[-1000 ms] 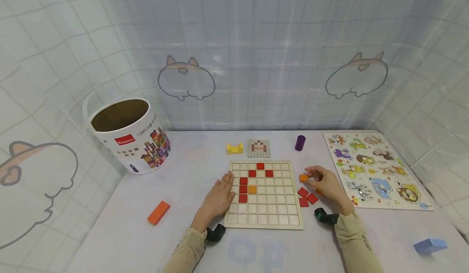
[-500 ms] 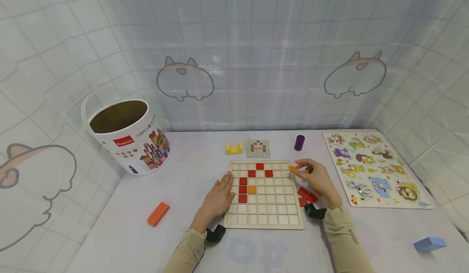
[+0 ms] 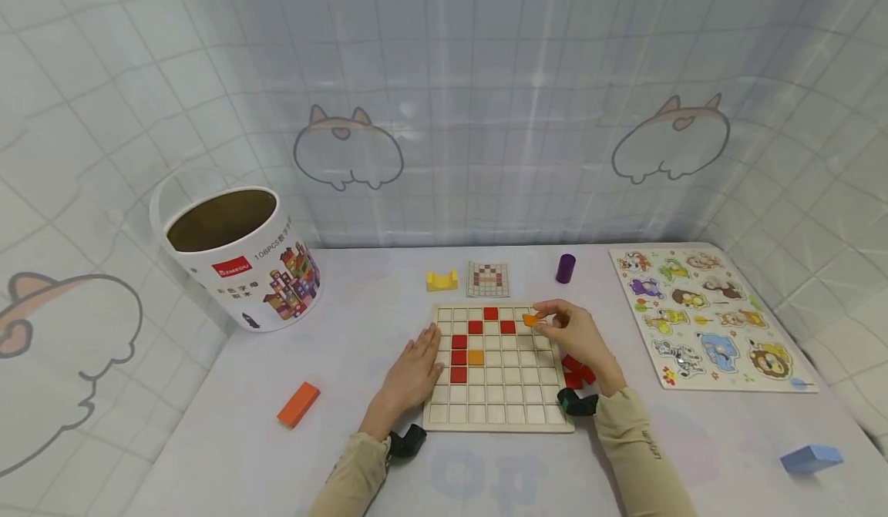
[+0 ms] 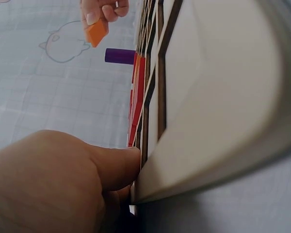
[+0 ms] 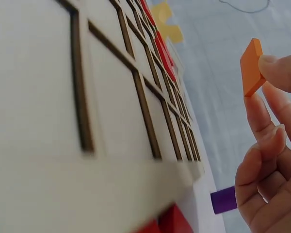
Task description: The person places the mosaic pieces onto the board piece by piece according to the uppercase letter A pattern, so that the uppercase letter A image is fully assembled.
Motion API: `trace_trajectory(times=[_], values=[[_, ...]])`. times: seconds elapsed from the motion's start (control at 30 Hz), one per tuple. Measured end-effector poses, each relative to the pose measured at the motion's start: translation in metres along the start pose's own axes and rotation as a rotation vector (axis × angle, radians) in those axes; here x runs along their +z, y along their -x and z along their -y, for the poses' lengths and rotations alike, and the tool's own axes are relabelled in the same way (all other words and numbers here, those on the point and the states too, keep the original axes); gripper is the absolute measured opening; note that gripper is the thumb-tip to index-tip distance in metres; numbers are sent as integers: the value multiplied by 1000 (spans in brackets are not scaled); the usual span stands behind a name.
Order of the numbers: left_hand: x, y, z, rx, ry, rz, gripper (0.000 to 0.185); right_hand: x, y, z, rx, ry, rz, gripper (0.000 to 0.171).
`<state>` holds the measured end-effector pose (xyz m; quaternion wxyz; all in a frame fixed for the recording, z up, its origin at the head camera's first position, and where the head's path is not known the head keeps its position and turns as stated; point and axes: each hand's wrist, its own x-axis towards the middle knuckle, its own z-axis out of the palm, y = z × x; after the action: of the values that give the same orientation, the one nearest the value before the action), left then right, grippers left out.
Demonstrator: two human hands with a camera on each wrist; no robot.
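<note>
A wooden grid board [image 3: 499, 409] lies flat on the table in front of me, with several red tiles [image 3: 459, 358] and one orange tile [image 3: 475, 357] set in its cells. My right hand [image 3: 572, 336] pinches a small orange tile [image 3: 530, 320] between thumb and fingertips, held above the board's upper right cells; the same orange tile [image 5: 252, 67] shows edge-on in the right wrist view. My left hand [image 3: 415, 370] lies flat against the board's left edge, thumb [image 4: 114, 167] pressed to its side. Loose red tiles [image 3: 574, 370] lie right of the board, partly hidden by my right wrist.
A pattern card [image 3: 488, 279], a yellow block [image 3: 442, 280] and a purple cylinder [image 3: 565, 268] sit behind the board. An open round tub [image 3: 239, 255] stands far left, an orange block [image 3: 299, 404] near left, an animal puzzle [image 3: 701, 317] right, a blue block [image 3: 810, 458] at the near right.
My right hand lifted the orange tile from beside the board and carried it leftward over the board's upper right cells. The left hand stayed put.
</note>
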<state>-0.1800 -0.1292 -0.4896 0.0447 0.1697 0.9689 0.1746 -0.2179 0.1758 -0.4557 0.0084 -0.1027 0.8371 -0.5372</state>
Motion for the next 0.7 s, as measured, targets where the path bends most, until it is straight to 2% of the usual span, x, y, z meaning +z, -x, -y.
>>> trace_trajectory(times=[0.1, 0.33, 0.7], values=[[0, 0, 0, 3, -1, 0, 60, 4, 2, 16, 8, 0, 7, 32], [-1, 0, 0, 15, -5, -5, 60, 22, -12, -14, -11, -41, 60, 32], [1, 0, 1, 13, 0, -7, 60, 43, -9, -19, -37, -81, 109, 27]])
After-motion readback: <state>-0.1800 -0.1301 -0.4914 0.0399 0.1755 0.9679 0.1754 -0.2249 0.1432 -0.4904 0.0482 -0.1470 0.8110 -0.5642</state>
